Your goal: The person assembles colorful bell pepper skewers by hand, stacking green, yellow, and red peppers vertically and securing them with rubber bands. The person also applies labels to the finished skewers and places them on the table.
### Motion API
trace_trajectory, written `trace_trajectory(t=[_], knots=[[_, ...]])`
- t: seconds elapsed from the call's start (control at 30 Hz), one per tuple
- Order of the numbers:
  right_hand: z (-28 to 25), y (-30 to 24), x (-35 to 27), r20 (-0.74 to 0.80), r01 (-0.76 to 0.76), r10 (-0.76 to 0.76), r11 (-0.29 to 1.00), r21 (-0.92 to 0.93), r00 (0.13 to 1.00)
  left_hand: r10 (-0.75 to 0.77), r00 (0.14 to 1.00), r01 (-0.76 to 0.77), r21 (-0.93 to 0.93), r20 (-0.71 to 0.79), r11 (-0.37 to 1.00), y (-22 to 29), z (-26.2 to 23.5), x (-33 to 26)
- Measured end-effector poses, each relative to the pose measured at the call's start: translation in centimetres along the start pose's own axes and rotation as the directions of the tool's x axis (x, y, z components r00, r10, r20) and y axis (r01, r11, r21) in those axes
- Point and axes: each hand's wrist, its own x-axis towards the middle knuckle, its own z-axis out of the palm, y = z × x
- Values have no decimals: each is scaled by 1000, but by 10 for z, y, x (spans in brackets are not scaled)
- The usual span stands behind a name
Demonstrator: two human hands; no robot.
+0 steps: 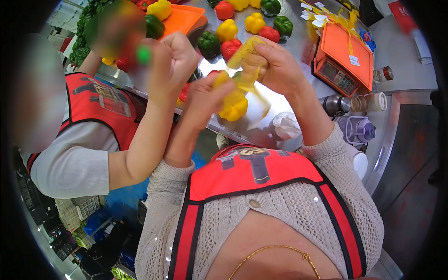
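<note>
My left hand (pixel 205 95) grips the lower part of a yellow net bag (pixel 245 51) that holds a yellow bell pepper (pixel 233 106), with bits of red and green pepper showing beside it. My right hand (pixel 275 65) pinches the bunched top of the same net just above. Both hands are raised over the steel counter (pixel 298 44). A co-worker in a red vest stands to my left, with a raised fist (pixel 175 53) close beside my left hand.
Loose red, yellow and green peppers (pixel 228 32) lie on the counter beyond my hands. An orange tray (pixel 182 18) sits at the back left, an orange scale (pixel 343 58) at the right, with cups and a purple jar (pixel 357 129) near it. Crates stand on the floor at lower left.
</note>
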Motion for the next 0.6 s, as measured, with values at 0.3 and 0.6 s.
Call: trace_trajectory(t=[0.3,0.6], knots=[[-16,20,-23,-349,-264,0,654,-709,937,211,977,-154,-552,39,820,11,14,11],[-37,13,-22,10,7,-10,953,302,1000,65,998,-66,40,17,997,6,-1,39]])
